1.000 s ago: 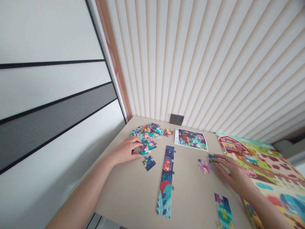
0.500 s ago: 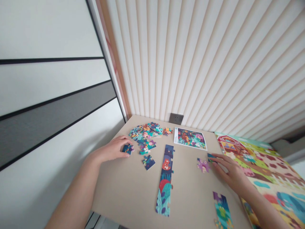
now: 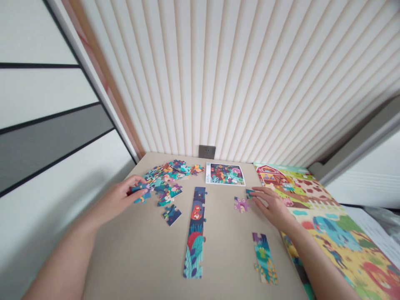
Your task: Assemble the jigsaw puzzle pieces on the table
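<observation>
Left hand [image 3: 120, 199] fingers: clenched on a blue piece [image 3: 139, 188], which I pulled from the pile [image 3: 167, 175] within the last second; it now sits at the pile's left edge. Right hand [image 3: 272, 205] unchanged: fingers released, flat on the bench [image 3: 140, 250], tips touching a small piece [image 3: 249, 193].

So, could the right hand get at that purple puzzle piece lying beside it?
Probably yes. The right hand rests on the table, and the purple puzzle piece lies loose just beside it, with nothing between them.
</observation>
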`<control>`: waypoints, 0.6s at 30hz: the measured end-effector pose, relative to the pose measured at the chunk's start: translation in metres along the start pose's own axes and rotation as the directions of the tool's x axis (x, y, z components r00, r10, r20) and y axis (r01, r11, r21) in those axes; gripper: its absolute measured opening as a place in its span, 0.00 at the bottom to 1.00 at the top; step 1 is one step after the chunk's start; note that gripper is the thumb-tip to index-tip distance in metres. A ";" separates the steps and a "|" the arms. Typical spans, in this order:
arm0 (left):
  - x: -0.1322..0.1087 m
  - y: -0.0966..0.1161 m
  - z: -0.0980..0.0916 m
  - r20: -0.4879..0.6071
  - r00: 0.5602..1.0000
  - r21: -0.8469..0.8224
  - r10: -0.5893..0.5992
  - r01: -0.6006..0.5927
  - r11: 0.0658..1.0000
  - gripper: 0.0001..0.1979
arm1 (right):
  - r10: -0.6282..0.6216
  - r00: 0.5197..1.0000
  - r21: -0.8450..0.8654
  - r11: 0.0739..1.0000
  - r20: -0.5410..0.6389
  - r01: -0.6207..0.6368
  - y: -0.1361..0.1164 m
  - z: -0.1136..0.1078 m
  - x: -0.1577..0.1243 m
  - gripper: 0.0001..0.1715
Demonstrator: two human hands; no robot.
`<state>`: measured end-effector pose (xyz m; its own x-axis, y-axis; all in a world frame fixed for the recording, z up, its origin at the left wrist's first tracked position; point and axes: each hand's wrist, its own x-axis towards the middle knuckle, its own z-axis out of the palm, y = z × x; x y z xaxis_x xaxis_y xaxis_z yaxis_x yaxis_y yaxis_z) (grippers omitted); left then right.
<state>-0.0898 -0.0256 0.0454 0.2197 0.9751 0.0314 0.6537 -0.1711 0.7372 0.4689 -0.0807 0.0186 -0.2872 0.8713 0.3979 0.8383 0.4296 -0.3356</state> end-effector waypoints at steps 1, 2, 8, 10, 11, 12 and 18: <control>0.000 0.015 0.008 -0.046 0.999 -0.084 -0.015 0.011 0.996 0.25 | 0.013 1.000 -0.003 1.000 -0.005 -0.013 0.000 0.000 0.000 0.17; 0.000 0.032 0.017 -0.047 0.999 -0.183 -0.026 0.017 0.983 0.26 | 0.027 1.000 -0.004 1.000 -0.013 -0.027 -0.001 0.000 0.000 0.17; -0.011 0.143 0.105 0.281 0.946 -0.573 0.164 0.028 0.819 0.26 | 0.090 0.992 0.036 0.996 -0.084 -0.087 -0.008 -0.005 0.002 0.16; -0.010 0.165 0.138 0.368 0.906 -0.634 0.208 0.081 0.769 0.26 | 0.105 0.991 0.075 0.992 -0.081 -0.099 -0.012 -0.007 0.003 0.16; -0.007 0.172 0.153 0.386 0.895 -0.654 0.222 0.096 0.751 0.25 | 0.111 0.991 0.104 0.989 -0.070 -0.103 -0.015 -0.008 0.003 0.16; -0.004 0.177 0.168 0.394 0.890 -0.669 0.230 0.106 0.736 0.25 | 0.117 0.992 0.140 0.984 -0.051 -0.109 -0.018 -0.009 0.003 0.16; 0.013 0.182 0.225 0.360 0.888 -0.795 0.287 0.131 0.592 0.22 | 0.129 0.987 0.385 0.910 0.096 -0.156 -0.040 -0.008 0.002 0.17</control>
<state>0.1952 -0.0763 0.0278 0.6433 0.7656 -0.0032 -0.1599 0.1384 0.9774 0.4386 -0.0981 0.0398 -0.2196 0.9381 0.2679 0.6293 0.3460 -0.6959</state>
